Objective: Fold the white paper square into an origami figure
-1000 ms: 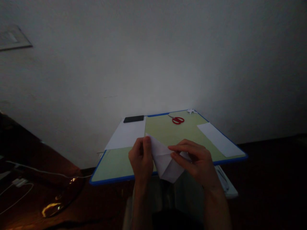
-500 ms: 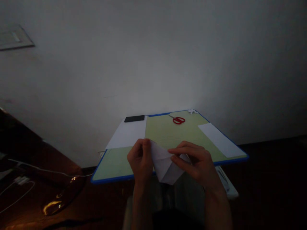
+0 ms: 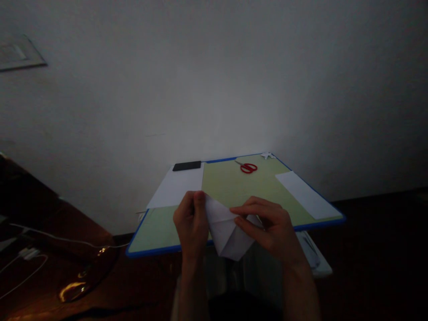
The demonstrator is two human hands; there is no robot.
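Note:
A white sheet of paper [image 3: 222, 229] with fold creases is held up in front of the table's near edge. My left hand [image 3: 192, 223] grips its upper left corner, thumb pressed on top against curled fingers. My right hand [image 3: 267, 225] pinches the paper's upper right edge between thumb and fingertips, and covers part of that side. The lower part of the paper narrows to a blunt, folded end that hangs below the table edge.
The green table [image 3: 230, 180] has a blue rim and stands against the wall. On it lie red-handled scissors [image 3: 248, 168], a black flat object [image 3: 187, 166], a white sheet [image 3: 175, 187], a white strip [image 3: 306, 195] and paper scraps [image 3: 267, 155]. White cables [image 3: 67, 240] run at the left.
Both hands and the paper have shifted slightly left together. The grips look the same, and nothing on the table has moved.

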